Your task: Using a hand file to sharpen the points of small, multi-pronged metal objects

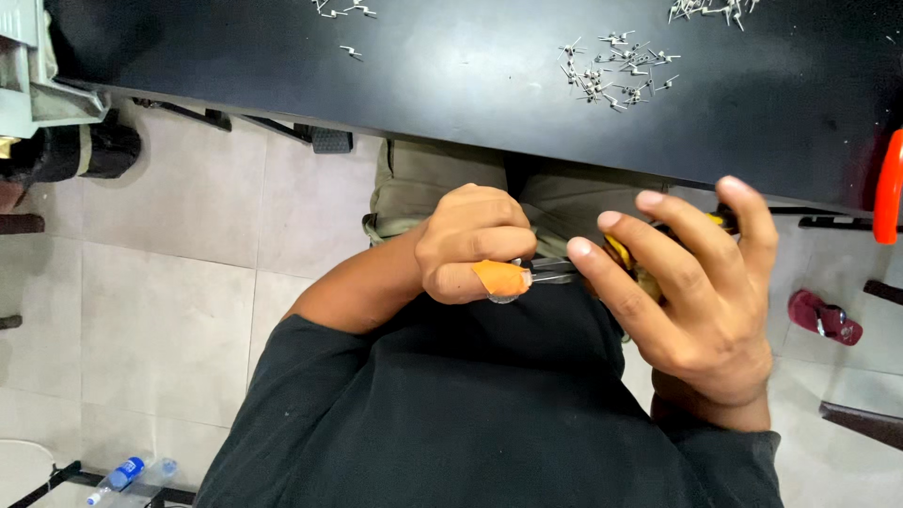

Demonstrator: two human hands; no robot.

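Note:
My left hand (470, 246) is curled in front of my chest, its thumb in an orange rubber finger cot (500, 278), pinching a small metal pin (550, 278) at the tip of pliers. My right hand (701, 292) wraps around the pliers' yellow-and-black handles (623, 254), fingers spread over them. The metal jaws (555, 267) point left toward my left thumb. Both hands hover over my lap, below the edge of the black table (470, 66).
A heap of small metal pins (611, 71) lies on the black table, with more pins at the far edge (343, 11) and top right (710, 9). An orange handle (889, 188) sticks out at right. Tiled floor, a red sandal (823, 315) and plastic bottles (132, 473) lie below.

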